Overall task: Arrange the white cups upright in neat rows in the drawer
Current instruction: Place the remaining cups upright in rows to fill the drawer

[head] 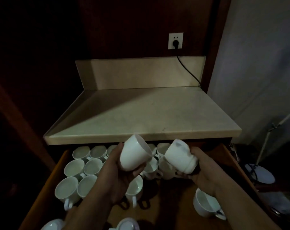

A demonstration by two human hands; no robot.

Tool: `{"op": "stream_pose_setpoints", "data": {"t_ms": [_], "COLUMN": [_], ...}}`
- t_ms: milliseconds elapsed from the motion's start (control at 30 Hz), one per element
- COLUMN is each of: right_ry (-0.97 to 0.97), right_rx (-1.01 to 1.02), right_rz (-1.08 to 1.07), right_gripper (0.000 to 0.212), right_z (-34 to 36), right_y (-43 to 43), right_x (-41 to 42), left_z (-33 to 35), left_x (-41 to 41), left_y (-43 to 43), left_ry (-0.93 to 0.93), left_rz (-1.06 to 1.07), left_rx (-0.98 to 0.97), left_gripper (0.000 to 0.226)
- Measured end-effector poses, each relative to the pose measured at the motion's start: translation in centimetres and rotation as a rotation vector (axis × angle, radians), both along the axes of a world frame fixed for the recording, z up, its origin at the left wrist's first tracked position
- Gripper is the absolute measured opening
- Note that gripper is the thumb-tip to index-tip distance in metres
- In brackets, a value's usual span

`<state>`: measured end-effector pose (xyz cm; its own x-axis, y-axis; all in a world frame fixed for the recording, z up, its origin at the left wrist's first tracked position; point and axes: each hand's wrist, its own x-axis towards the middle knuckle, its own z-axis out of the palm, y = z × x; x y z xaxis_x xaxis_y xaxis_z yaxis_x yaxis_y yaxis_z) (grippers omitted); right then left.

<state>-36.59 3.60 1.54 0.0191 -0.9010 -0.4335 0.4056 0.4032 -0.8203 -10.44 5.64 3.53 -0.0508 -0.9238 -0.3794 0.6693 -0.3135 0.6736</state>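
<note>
Rows of upright cups (84,168) already fill the drawer (46,188) on its left side; we judge the job about half done. Our left hand (117,173) grips one tilted cup (134,155), our right hand (202,173) grips a second cup (179,158), both above the middle, where jumbled cups (155,168) lie unsorted.

I get a single view, from the head camera: it looks forward and steeply down over the near end of the open drawer (170,205). It sits close. The left hand (121,176) gripping the left cup (134,153) and the right hand (202,170) gripping the right cup (179,156) fill mid-frame. Farther off lie the countertop (141,113) and the wall socket (175,41).
</note>
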Motion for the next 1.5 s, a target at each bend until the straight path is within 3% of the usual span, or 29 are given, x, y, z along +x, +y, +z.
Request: {"op": "stream_pose_setpoints", "data": {"t_ms": [133,333,433,667,833,967,1067,1133,1233,1300,1400,1500], "right_ry": [-0.243,-0.358,-0.384,-0.485,-0.492,-0.39,-0.364,-0.325,-0.155,-0.034,0.153,0.396], "right_rx": [0.012,-0.003,0.001,-0.032,-0.015,0.008,0.021,-0.001,-0.067,-0.083,-0.101,-0.122], "right_rz": [0.009,0.034,0.009,0.02,0.001,0.037,0.018,0.038,0.073,0.073,0.074,0.199], "right_gripper": [0.043,0.065,0.06,0.05,0.054,0.062,0.106,0.115,0.082,0.063,0.055,0.058], "right_z": [1.2,1.7,1.1,1.4,1.3,0.5,-0.1,-0.4,-0.2,0.0,0.1,-0.2], "right_y": [0.4,0.7,0.6,1.0,1.0,0.6,0.4,0.2,0.0,0.0,-0.2,-0.1], "right_x": [0.8,1.6,1.7,1.9,1.1,0.6,0.3,0.2,0.0,-0.2,-0.9,-1.1], "left_z": [0.0,-0.6,-1.3,-1.7,-2.2,-2.1,-1.9,-2.0,-1.7,-1.2,-0.1,0.2], "left_x": [0.6,1.5,2.0,1.0,1.1,1.0,1.1,1.2,1.1,0.9,1.0,1.7], "left_y": [0.0,0.3,0.2,-0.5,-0.9,-0.9,-0.9,-0.9,-1.1,-1.5,-2.0,-2.3], "left_ry": [0.089,0.152,0.097,-0.066,-0.109,0.017,0.148,0.213,0.182,0.083,-0.03,-0.1], "left_rz": [-0.066,-0.183,-0.244,-0.274,-0.222,-0.239,-0.297,-0.307,-0.367,-0.389,-0.382,-0.363], "left_rx": [0.064,0.031,-0.017,-0.122,-0.129,-0.128,-0.127,-0.107,-0.161,-0.236,-0.329,-0.353], "left_gripper": [0.059,0.076,0.103,0.079,0.107,0.108,0.108,0.11,0.112,0.099,0.071,0.08]}}
